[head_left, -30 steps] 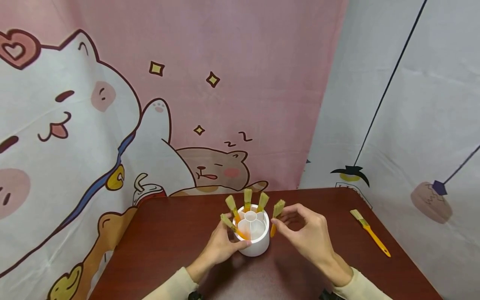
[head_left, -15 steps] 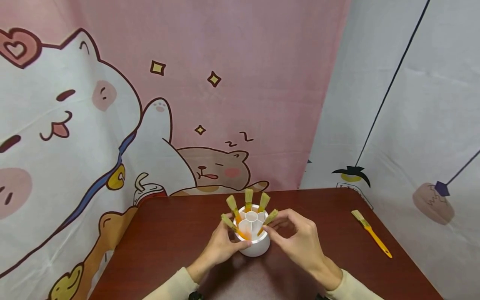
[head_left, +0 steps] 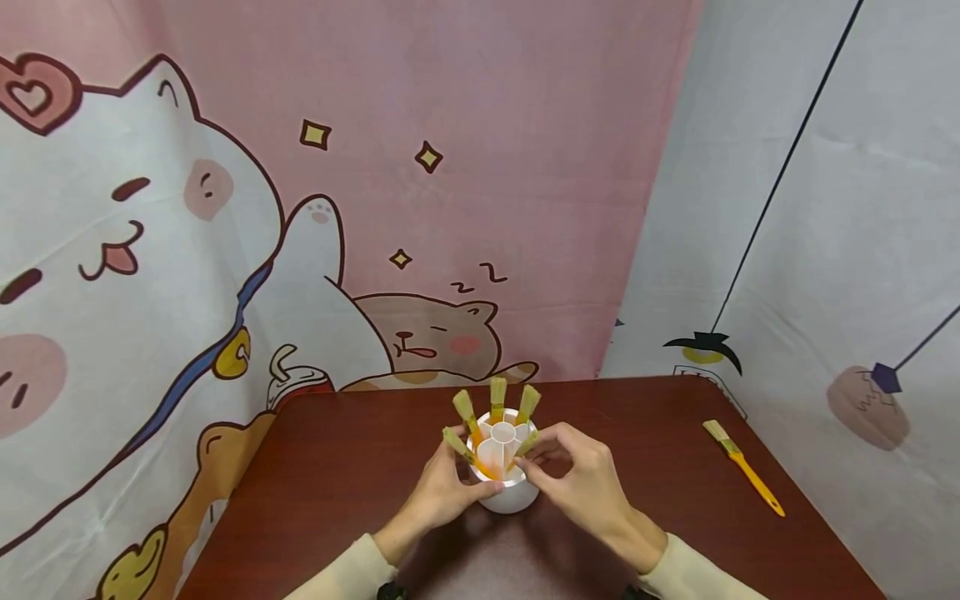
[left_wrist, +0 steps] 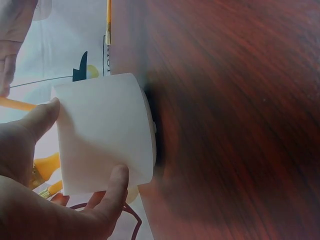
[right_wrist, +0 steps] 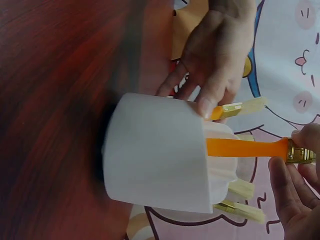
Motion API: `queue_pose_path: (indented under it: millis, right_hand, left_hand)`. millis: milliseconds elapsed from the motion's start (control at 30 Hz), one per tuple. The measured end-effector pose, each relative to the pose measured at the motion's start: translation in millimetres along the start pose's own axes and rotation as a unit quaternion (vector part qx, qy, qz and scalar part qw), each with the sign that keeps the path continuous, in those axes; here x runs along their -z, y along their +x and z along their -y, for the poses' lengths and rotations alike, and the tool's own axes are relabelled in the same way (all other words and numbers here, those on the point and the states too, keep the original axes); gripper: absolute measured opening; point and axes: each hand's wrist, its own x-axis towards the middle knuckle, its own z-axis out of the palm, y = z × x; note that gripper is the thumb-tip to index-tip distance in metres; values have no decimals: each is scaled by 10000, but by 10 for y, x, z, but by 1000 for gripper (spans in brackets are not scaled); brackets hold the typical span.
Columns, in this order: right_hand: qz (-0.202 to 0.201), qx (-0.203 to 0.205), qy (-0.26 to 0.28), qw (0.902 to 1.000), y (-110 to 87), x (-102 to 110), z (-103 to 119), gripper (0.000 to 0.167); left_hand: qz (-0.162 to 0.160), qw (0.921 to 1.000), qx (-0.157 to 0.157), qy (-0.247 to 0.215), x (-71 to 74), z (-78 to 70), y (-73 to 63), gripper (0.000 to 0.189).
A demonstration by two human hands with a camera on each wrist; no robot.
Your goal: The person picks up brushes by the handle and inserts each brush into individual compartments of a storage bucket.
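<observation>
A white round holder [head_left: 517, 500] with petal-shaped compartments stands on the table. My left hand [head_left: 438, 492] grips its left side, the thumb at the front rim and fingers around the wall. My right hand [head_left: 581, 475] pinches a paintbrush [right_wrist: 245, 148] near its metal ferrule at the holder's front right. The orange handle points down past the rim into the holder, bristles up; its lower end is hidden by the wall. Several other paintbrushes, among them the back-middle paintbrush [head_left: 498, 396], stand bristles up around the left and rear compartments.
One more paintbrush [head_left: 742, 468] with a yellow-orange handle lies on the right part of the dark red-brown table [head_left: 337, 467]. Cartoon-printed cloth [head_left: 487, 208] hangs behind the table and along its sides.
My right hand has brought its paintbrush leftward from beside the holder, over the rim, then lowered the handle into the front-right compartment. My left hand stays on the holder.
</observation>
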Motion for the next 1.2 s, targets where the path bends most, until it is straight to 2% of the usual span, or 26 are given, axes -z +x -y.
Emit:
queue_pose_path:
  millis: [200, 433, 533, 567, 667, 767, 800, 900, 1100, 1200]
  right_hand:
    - [193, -235, -83, 9995, -48, -82, -89, 36]
    - [151, -19, -433, 9989, -118, -160, -171, 36]
    - [141, 16, -600, 9981, -147, -182, -195, 36]
    - [144, 36, -644, 9978, -155, -188, -204, 36]
    - [141, 47, -794, 9967, -174, -202, -235, 38]
    - [156, 49, -953, 9953, -187, -211, -262, 39]
    - [168, 43, -996, 9949, -191, -214, -268, 39]
    - [253, 38, -1012, 9945, -200, -213, -268, 38]
    - [478, 27, -920, 9946, -232, -211, -249, 39]
    - [518, 162, -865, 9948, -247, -219, -246, 37]
  left_hand:
    - [5, 10000, 36, -28, -9, -14, -7, 98]
    - [17, 9999, 51, -150, -14, 16, -8, 100]
    - [-8, 9996, -189, -232, -24, 109, 11, 101]
    - [-26, 9987, -445, -240, -48, 234, 45, 101]
    - [-58, 9977, -636, -226, -55, 285, 55, 102]
    - [-51, 9988, -439, -200, -52, 241, 49, 101]
    - [-32, 9996, -188, -207, -28, 119, 14, 101]
    - [-16, 9999, 17, -125, -21, 32, -3, 100]
    - [-13, 10000, 15, -16, -17, -4, -12, 100]
    - [-36, 10000, 5, 9, -16, 11, -8, 99]
